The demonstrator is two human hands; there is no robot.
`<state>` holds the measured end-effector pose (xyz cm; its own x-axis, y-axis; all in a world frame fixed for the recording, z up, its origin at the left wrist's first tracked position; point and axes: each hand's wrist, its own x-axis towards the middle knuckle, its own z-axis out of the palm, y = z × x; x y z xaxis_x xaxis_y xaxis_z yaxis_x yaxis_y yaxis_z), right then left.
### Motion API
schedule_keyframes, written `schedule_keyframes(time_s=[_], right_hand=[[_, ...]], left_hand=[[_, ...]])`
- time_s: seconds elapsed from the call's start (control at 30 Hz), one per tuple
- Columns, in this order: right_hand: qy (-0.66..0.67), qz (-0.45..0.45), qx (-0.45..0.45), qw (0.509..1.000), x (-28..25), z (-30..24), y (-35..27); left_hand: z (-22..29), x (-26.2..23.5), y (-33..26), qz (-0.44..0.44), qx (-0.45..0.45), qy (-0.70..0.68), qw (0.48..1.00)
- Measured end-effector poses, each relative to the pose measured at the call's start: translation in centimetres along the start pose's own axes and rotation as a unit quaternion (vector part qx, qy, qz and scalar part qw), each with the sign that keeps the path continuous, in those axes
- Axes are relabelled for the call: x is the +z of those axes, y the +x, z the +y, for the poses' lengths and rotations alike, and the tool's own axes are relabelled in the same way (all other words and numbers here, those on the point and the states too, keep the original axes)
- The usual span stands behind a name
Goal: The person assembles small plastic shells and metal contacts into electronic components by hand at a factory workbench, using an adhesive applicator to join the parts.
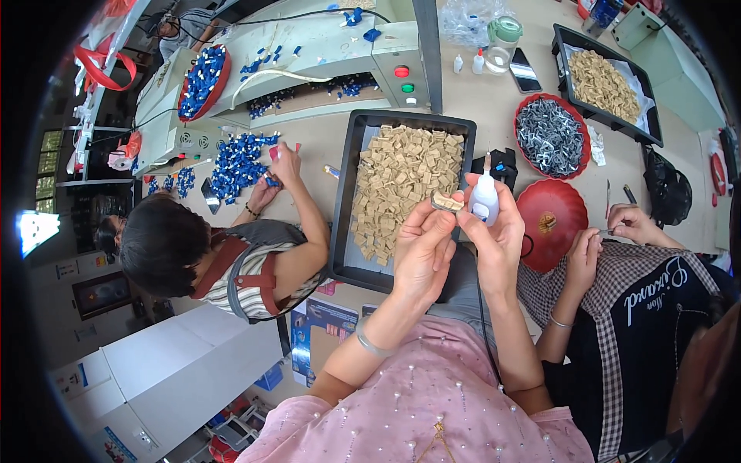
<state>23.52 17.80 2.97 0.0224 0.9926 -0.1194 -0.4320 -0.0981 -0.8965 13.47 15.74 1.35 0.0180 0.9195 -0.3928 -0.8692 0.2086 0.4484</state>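
Piece: a small tan block point(448, 201) with a dark curved edge, held up over the tray's right side, just beside the bottle.
Left hand: the left hand point(421, 251) pinches the block between thumb and forefinger, tips closed on it, the other fingers curled loosely beneath.
Right hand: the right hand point(500, 231) wraps the bottle, fingers bent around its body, thumb reaching toward the block; whether it touches is unclear.
Bottle: the bottle point(484, 194) is smooth, white, soft-looking plastic, nozzle upward, tapering to a thin tip.
Tray: the tray point(338, 224) is black, rectangular and raised-walled, heaped with matte tan pieces point(405, 174), flat and roughly rectangular.
Bowls: a glossy red bowl point(567, 202); beyond it, grey parts point(549, 135), slim and jumbled, fill a scalloped one.
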Motion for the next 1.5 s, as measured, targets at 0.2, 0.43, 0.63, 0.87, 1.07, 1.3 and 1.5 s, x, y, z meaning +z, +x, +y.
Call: schedule_keyframes(time_s=[0.2, 0.43, 0.63, 0.87, 1.07, 1.3, 1.5], right_hand=[[0.02, -0.024, -0.001, 1.0, 0.0, 0.3, 0.1], [0.029, -0.025, -0.015, 0.999, -0.1, -0.3, 0.0], [0.106, -0.065, 0.037, 0.992, 0.7, -1.0, 0.7], [0.07, -0.088, 0.002, 0.994, 1.1, -0.3, 1.9], [0.09, -0.074, 0.024, 0.993, 0.4, 1.0, 1.8], [0.063, -0.067, 0.028, 0.995, -0.5, 0.9, 1.0], [0.019, -0.099, 0.007, 0.995, -2.2, -0.3, -1.2]], left_hand=[[-0.6, 0.4, -0.1, 0.028, 0.147, 0.114, 0.982], [0.8, 1.2, 1.0, -0.028, 0.475, 0.336, 0.813], [-0.2, 1.3, 1.0, -0.051, 0.299, 0.102, 0.947], [-0.3, 0.5, 0.9, -0.062, 0.275, 0.108, 0.953], [-0.2, 0.7, 1.2, -0.064, 0.286, 0.121, 0.948], [-0.2, 1.0, 1.2, -0.036, 0.276, 0.098, 0.955], [1.4, -0.7, 0.9, -0.087, 0.169, 0.063, 0.98]])
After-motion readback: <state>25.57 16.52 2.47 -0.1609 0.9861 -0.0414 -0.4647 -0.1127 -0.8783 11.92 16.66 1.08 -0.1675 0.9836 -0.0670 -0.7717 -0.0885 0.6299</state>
